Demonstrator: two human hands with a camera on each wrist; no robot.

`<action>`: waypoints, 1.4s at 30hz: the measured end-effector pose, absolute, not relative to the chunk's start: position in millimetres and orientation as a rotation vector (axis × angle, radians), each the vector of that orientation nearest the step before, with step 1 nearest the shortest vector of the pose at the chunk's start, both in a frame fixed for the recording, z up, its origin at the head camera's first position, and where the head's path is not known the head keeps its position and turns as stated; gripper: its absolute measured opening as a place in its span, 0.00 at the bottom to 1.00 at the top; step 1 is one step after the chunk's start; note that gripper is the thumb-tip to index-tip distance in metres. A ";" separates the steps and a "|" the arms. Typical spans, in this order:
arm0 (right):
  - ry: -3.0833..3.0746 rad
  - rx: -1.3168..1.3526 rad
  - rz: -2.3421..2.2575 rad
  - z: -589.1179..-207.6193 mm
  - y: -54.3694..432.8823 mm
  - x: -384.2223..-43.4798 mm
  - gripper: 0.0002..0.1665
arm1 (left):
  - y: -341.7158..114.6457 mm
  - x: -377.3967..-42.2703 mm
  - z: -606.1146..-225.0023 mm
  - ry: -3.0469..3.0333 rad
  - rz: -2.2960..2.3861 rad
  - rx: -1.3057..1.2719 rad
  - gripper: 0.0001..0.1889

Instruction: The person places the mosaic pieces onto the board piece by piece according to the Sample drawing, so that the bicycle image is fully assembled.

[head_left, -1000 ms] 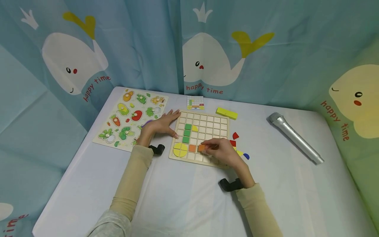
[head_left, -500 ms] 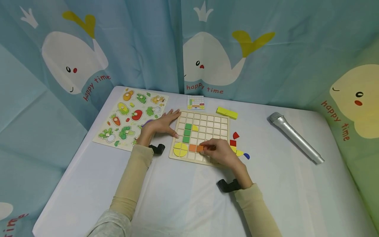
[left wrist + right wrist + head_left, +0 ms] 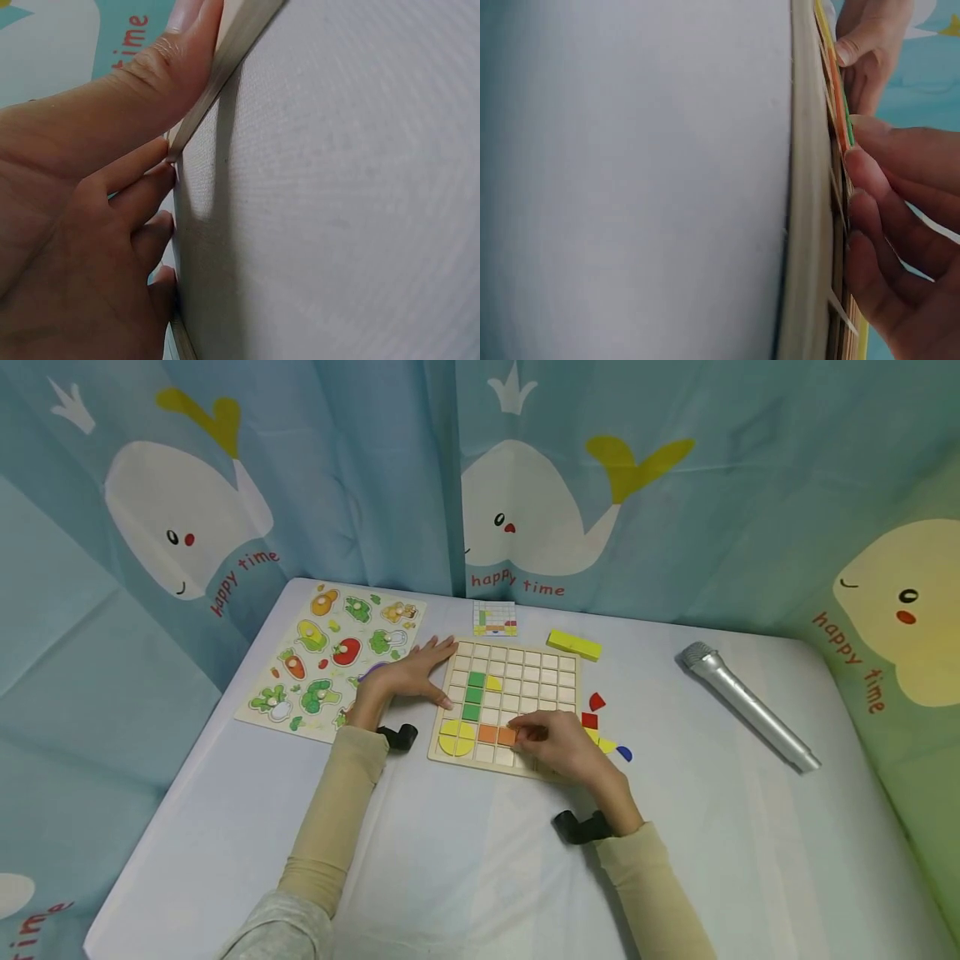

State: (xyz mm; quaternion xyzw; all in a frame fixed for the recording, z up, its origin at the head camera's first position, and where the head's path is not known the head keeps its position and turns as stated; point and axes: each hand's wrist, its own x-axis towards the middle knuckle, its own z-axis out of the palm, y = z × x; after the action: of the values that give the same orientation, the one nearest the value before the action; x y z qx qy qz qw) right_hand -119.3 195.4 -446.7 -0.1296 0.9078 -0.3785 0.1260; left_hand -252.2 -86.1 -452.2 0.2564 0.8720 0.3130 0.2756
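The wooden grid board (image 3: 551, 679) lies at the middle of the table with green, yellow and orange tiles in its cells. My left hand (image 3: 408, 675) rests spread at its left edge, thumb over the frame; the left wrist view shows the thumb (image 3: 161, 75) on the wooden rim and fingers along the side. My right hand (image 3: 558, 742) reaches over the lower right, thumb and index pinching the right edge of an orange square tile (image 3: 507, 736). This tile sits flat beside another orange square tile (image 3: 487, 733). The right wrist view shows curled fingers (image 3: 870, 172) close against the board.
Left lies a vegetable puzzle board (image 3: 322, 660). Behind the grid are a small pattern card (image 3: 495, 618) and a yellow block (image 3: 573, 645). Red tiles (image 3: 590, 720), yellow pieces and a blue half-round (image 3: 624, 753) lie to the right. Farther right is a silver microphone (image 3: 750, 708).
My right hand has lowered the orange tile from a tilted position into the cell beside the first orange one, where it now lies flat. The left hand has stayed in place.
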 end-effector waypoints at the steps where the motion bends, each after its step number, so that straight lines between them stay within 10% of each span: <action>1: 2.639 -0.381 -1.111 -446.5 197.3 -119.7 0.15 | -86.0 -252.4 -452.0 2.343 0.843 0.689 0.60; 42: 2.735 -0.026 -1.077 -422.3 300.4 -118.4 0.13 | -86.5 -253.2 -453.3 2.340 0.853 0.688 0.60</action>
State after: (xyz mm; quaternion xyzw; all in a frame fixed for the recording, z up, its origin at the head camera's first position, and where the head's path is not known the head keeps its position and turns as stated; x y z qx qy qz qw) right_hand -118.4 300.4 -422.3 -0.0086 0.9256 -0.3645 0.1010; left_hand -253.2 -86.5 -453.3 0.2561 0.8706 0.3174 0.2751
